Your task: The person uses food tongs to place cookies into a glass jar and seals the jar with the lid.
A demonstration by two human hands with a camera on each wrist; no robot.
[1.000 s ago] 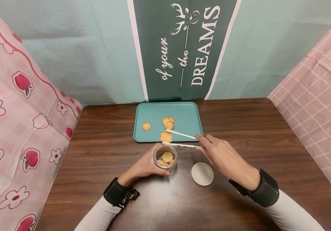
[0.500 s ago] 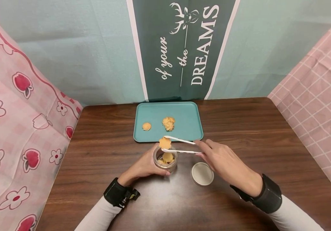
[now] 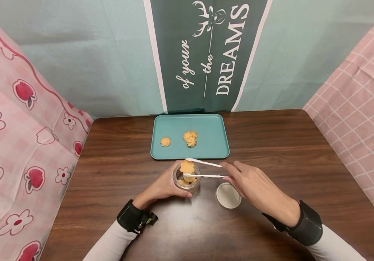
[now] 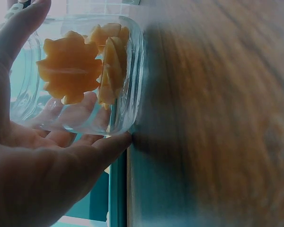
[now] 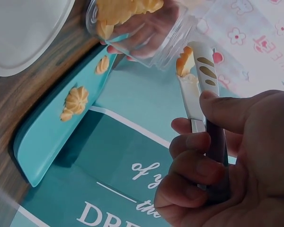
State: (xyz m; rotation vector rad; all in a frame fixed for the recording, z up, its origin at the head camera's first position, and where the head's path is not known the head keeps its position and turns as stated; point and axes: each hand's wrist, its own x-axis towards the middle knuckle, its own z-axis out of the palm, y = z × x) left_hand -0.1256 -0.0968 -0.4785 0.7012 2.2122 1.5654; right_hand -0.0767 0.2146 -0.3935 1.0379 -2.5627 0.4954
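Beside jar, lid, tray

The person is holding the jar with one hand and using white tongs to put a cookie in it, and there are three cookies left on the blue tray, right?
Not quite: the head view shows only two cookies left on the tray. The rest is right.

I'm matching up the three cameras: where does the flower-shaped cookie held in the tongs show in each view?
Head: flower-shaped cookie, centre, between the tong tips at the glass jar mouth.
Left wrist: upper left, seen through the jar wall.
Right wrist: upper middle, only an edge, beside the tongs by the jar's rim.
Shared landmark: the glass jar.
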